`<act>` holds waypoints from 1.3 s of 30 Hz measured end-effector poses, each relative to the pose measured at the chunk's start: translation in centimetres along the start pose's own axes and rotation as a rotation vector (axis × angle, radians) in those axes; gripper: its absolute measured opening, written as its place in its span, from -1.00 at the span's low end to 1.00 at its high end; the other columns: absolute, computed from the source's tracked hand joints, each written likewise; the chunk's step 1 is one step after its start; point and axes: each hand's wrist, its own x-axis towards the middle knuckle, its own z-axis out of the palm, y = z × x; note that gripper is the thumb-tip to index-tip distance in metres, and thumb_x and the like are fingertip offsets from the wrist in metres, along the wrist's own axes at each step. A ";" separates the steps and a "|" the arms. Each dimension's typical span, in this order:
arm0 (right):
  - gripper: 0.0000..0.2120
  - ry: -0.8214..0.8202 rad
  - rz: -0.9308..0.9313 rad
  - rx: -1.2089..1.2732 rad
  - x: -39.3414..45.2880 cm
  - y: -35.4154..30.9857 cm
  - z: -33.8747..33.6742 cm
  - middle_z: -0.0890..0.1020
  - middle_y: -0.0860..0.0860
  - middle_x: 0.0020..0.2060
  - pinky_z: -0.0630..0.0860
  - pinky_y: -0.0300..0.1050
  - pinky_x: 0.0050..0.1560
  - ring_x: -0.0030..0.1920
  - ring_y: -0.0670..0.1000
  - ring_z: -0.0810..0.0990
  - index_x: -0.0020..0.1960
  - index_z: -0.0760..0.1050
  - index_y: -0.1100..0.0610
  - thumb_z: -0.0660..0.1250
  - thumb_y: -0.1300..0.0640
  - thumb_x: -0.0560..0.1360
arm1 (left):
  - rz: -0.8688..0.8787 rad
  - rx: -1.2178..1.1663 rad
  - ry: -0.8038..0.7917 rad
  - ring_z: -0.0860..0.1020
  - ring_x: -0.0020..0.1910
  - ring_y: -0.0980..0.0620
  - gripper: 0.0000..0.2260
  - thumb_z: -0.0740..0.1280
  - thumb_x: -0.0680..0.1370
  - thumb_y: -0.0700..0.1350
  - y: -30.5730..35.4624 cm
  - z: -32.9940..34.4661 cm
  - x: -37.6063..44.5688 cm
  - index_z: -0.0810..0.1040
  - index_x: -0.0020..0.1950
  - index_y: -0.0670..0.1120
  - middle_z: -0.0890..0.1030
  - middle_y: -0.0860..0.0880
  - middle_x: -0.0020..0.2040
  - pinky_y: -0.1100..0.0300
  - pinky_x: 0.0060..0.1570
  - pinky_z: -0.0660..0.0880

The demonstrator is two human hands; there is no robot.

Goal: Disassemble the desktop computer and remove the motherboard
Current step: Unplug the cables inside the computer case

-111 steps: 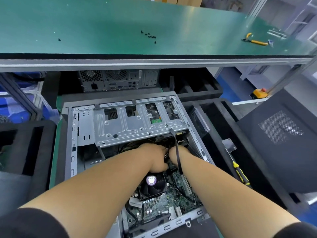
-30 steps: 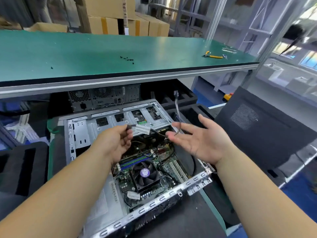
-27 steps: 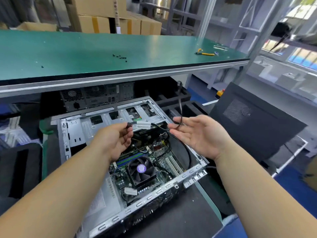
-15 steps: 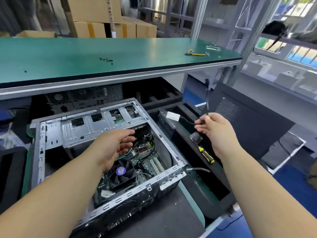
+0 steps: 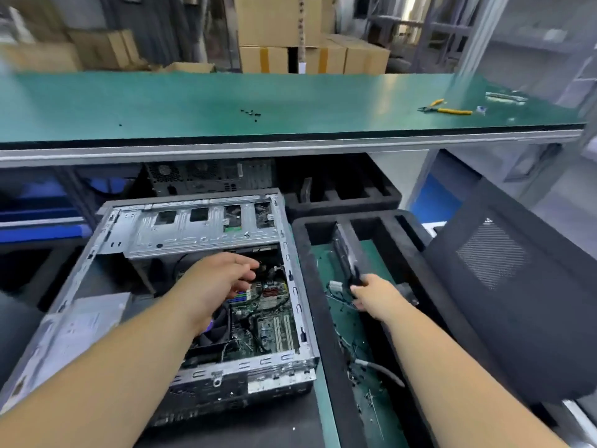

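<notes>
My right hand [image 5: 376, 294] has carried the freed cable [image 5: 336, 291] out of the computer case [image 5: 200, 286] down into the foam tray [image 5: 323, 350] beside it; my left hand [image 5: 216, 281] reaches back inside the case.

- workbench top [image 5: 193, 101] teal green, silver edge
- computer case [image 5: 200, 227] bare grey metal
- motherboard [image 5: 274, 328] dark green, cream slots at its 4 o'clock, blue-green strips at 10
- foam tray [image 5: 323, 318] black, green mat inside
- pliers [image 5: 447, 109] yellow handles
- side panel [image 5: 517, 286] black, mesh patch
- cartons [image 5: 277, 27] tan, yellow tape
</notes>
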 end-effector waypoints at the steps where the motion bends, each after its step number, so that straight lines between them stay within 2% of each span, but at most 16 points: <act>1: -0.53 -0.070 0.013 -0.096 0.3 -0.3 0.1 0.57 0.23 0.18 0.53 0.11 0.18 0.13 0.21 0.59 0.40 0.34 0.27 0.27 0.08 0.57 | -0.012 0.004 0.025 0.59 -0.09 0.02 -0.81 0.24 0.60 -0.15 -0.1 0.0 0.0 0.66 -0.02 0.01 0.66 -0.01 -0.04 0.10 -0.03 0.50; 3: -0.45 -0.100 -0.024 -0.205 0.2 -1.3 0.0 0.55 0.19 0.21 0.56 0.04 0.07 0.08 0.19 0.60 0.48 0.25 0.21 0.27 0.02 0.57 | -0.028 0.011 0.068 0.59 -0.11 0.03 -0.80 0.24 0.60 -0.16 -0.2 -0.3 0.1 0.65 -0.04 0.02 0.66 -0.01 -0.04 0.13 -0.06 0.49; 5: -0.45 -0.098 -0.096 -0.174 0.0 -2.5 -0.2 0.53 0.12 0.25 0.57 -0.01 0.01 0.03 0.13 0.62 0.50 0.25 0.11 0.26 0.00 0.57 | -0.031 0.056 0.092 0.59 -0.11 0.05 -0.81 0.24 0.58 -0.15 -0.4 -0.7 0.2 0.65 -0.05 0.03 0.66 0.02 -0.06 0.17 -0.09 0.49; 8: -0.63 -0.112 -0.200 -0.093 -0.6 -4.7 -0.4 0.57 -0.01 0.21 0.54 0.07 0.18 0.08 0.03 0.61 0.36 0.44 0.01 0.26 0.02 0.56 | 0.019 0.262 0.114 0.60 -0.10 0.11 -0.87 0.29 0.54 -0.09 -0.8 -1.5 0.8 0.63 -0.08 0.11 0.65 0.10 -0.11 0.22 -0.13 0.49; 11: -0.80 -0.097 -0.310 -0.047 -1.9 -7.0 -0.5 0.63 -0.13 0.03 0.57 -0.02 0.10 0.00 -0.10 0.62 0.14 0.54 -0.12 0.25 0.02 0.55 | 0.066 0.475 0.092 0.57 -0.16 0.19 -0.94 0.35 0.50 -0.03 -1.2 -2.1 1.7 0.59 -0.07 0.13 0.61 0.16 -0.15 0.31 -0.25 0.42; 13: -0.83 -0.072 -0.339 -0.025 -2.9 -8.5 -0.6 0.65 -0.17 -0.08 0.57 -0.08 0.04 -0.06 -0.15 0.62 0.07 0.55 -0.16 0.24 0.02 0.55 | 0.097 0.620 0.033 0.56 -0.14 0.19 -0.87 0.37 0.49 0.00 -1.5 -2.2 2.7 0.57 0.03 0.11 0.59 0.18 -0.11 0.29 -0.19 0.44; 16: -0.82 -0.032 -0.362 -0.002 -4.8 -10.2 -0.5 0.66 -0.16 -0.13 0.55 -0.08 0.05 -0.06 -0.13 0.62 0.03 0.58 -0.17 0.24 0.06 0.56 | 0.136 0.877 -0.117 0.55 0.08 0.06 -0.66 0.38 0.49 0.05 -1.7 -1.9 4.2 0.51 0.26 0.08 0.56 0.09 0.15 0.15 0.09 0.48; 18: -0.80 -0.003 -0.384 0.013 -6.1 -11.1 -0.4 0.66 -0.17 -0.12 0.53 -0.10 0.04 -0.07 -0.15 0.62 0.00 0.59 -0.16 0.23 0.08 0.57 | 0.147 1.038 -0.245 0.50 0.20 -0.03 -0.58 0.35 0.52 0.06 -1.6 -1.7 5.1 0.43 0.37 0.06 0.51 0.01 0.29 0.11 0.18 0.44; 21: -0.76 0.026 -0.396 0.029 -7.7 -12.4 0.1 0.67 -0.17 -0.11 0.58 -0.08 -0.04 -0.12 -0.13 0.64 -0.05 0.60 -0.18 0.22 0.11 0.56 | 0.176 1.182 -0.403 0.51 0.08 -0.05 -0.65 0.30 0.56 0.03 -1.3 -2.0 5.9 0.46 0.33 0.00 0.56 -0.03 0.19 0.22 -0.02 0.39; 24: -0.73 0.046 -0.390 -0.008 -9.0 -13.5 0.8 0.67 -0.18 -0.15 0.59 -0.06 -0.14 -0.15 0.01 0.65 -0.08 0.60 -0.19 0.20 0.14 0.54 | 0.215 1.161 -0.424 0.45 -0.13 -0.03 -0.78 0.26 0.57 0.08 -1.2 -3.2 6.4 0.51 0.06 -0.06 0.53 -0.03 -0.10 0.19 -0.22 0.31; 26: -0.71 0.072 -0.397 -0.034 -9.6 -14.1 1.4 0.66 -0.20 -0.18 0.55 -0.14 -0.21 -0.21 -0.09 0.63 -0.09 0.60 -0.16 0.20 0.17 0.55 | 0.219 1.149 -0.385 0.45 -0.17 -0.04 -0.68 0.19 0.61 0.11 -1.1 -4.4 6.9 0.53 0.01 -0.13 0.53 -0.07 -0.14 0.16 -0.26 0.30; 29: -0.70 0.079 -0.388 -0.056 -10.5 -15.0 2.3 0.66 -0.19 -0.20 0.53 -0.22 -0.19 -0.23 -0.25 0.59 -0.11 0.62 -0.13 0.21 0.21 0.54 | 0.216 1.147 -0.364 0.48 -0.13 -0.04 -0.66 0.12 0.64 0.09 -1.3 -6.2 7.4 0.54 0.03 -0.12 0.54 -0.05 -0.10 0.15 -0.20 0.35; 31: -0.69 0.054 -0.361 -0.080 -11.0 -15.6 3.0 0.66 -0.15 -0.20 0.57 -0.20 -0.18 -0.24 -0.23 0.60 -0.11 0.63 -0.10 0.20 0.23 0.54 | 0.222 1.108 -0.429 0.44 -0.19 0.01 -0.70 0.12 0.64 0.09 -1.5 -7.3 7.6 0.51 -0.04 -0.08 0.49 0.01 -0.18 0.16 -0.23 0.33; 33: -0.68 0.016 -0.357 -0.139 -11.4 -16.2 3.9 0.64 -0.17 -0.26 0.51 -0.29 -0.26 -0.33 -0.30 0.56 -0.08 0.63 -0.10 0.19 0.25 0.55 | 0.255 1.042 -0.516 0.41 -0.22 0.04 -0.74 0.15 0.63 0.10 -1.5 -8.3 7.6 0.49 -0.07 -0.04 0.44 0.04 -0.22 0.17 -0.22 0.32; 36: -0.72 -0.037 -0.431 -0.322 -11.6 -16.9 5.7 0.53 -0.25 -0.33 0.34 -0.48 -0.42 -0.37 -0.40 0.49 0.07 0.61 -0.10 0.24 0.23 0.55 | 0.340 0.953 -0.605 0.43 -0.27 0.07 -0.80 0.19 0.62 0.07 -1.3 -9.5 7.3 0.49 -0.14 0.04 0.48 0.05 -0.24 0.18 -0.25 0.34; 39: -0.64 -0.068 -0.483 -0.446 -11.5 -17.3 7.8 0.41 -0.29 -0.31 0.32 -0.47 -0.36 -0.34 -0.34 0.47 0.26 0.51 -0.11 0.34 0.19 0.52 | 0.406 0.926 -0.621 0.47 -0.21 0.07 -0.86 0.22 0.61 0.04 -1.2 -10.0 7.1 0.51 -0.10 0.07 0.52 0.08 -0.20 0.18 -0.23 0.35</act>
